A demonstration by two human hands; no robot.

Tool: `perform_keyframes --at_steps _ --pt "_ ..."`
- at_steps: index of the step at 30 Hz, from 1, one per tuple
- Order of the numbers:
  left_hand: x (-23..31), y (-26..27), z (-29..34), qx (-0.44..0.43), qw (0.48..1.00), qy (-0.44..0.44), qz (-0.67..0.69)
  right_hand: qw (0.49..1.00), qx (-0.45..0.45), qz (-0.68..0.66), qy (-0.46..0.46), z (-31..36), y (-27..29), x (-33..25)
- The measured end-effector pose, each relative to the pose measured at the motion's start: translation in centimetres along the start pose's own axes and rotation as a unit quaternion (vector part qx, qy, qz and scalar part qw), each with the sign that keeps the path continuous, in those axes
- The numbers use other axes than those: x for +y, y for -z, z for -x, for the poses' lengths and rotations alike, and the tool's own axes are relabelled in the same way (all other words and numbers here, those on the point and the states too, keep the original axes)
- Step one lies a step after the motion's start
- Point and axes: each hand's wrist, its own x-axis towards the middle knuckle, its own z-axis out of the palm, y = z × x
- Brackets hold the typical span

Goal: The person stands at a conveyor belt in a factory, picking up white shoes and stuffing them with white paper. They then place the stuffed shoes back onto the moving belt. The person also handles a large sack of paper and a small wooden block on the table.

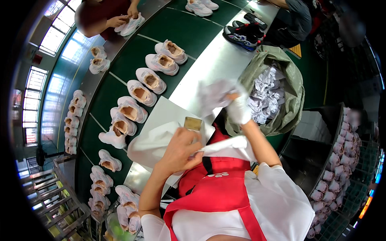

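My left hand [183, 149] is closed on the edge of a thin white paper sheet [225, 148], which stretches to the right across my red apron. More white paper [155, 140] lies under that hand on the bench, and a small brownish-gold block [193, 123] rests on it beside my fingers. My right hand [240, 109], in a white glove with bare fingertips, grips a crumpled wad of paper [215, 94]; both are smeared by motion. Close to its right stands a greenish sack [296, 80] of crumpled paper [267, 94].
Pale pink-white sneakers [140, 93] stand along the green conveyor [120, 56] to the left. Dark sneakers [241, 37] sit on the metal bench [213, 56]. At far left, a co-worker's hands [120, 20] touch a pale shoe. Racks of shoes [337, 160] line the right.
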Motion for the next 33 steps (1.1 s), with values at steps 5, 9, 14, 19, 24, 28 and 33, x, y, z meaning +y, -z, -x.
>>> perform_keyframes --at_steps 5,9,14,19,24,28,33 --pt "-1.9 -0.3 0.7 0.201 0.961 0.173 0.074 0.844 -0.161 -0.406 -0.312 3.3 -6.6 3.5" --pt "-2.0 0.2 1.9 0.238 0.944 0.225 -0.046 0.925 -0.002 -0.313 -0.215 3.0 -5.1 1.9" --pt "-2.8 3.0 3.1 0.297 0.861 0.268 -0.315 0.994 0.094 -0.023 0.047 5.8 -4.9 -3.6" --pt "1.2 2.2 3.4 0.257 0.935 0.243 -0.032 0.847 -0.201 0.424 0.251 8.0 -9.7 -3.1" --pt "1.0 0.3 4.1 0.433 0.713 0.186 0.519 0.906 -0.414 0.060 -0.066 7.2 -13.4 -0.2" --pt "1.4 0.7 4.2 0.471 0.729 0.285 0.408 0.900 -0.374 0.133 -0.180 7.2 -13.3 1.1" --pt "0.5 -2.7 7.0 0.296 0.898 0.325 0.020 0.964 -0.210 0.162 0.007 6.1 -14.5 0.7"
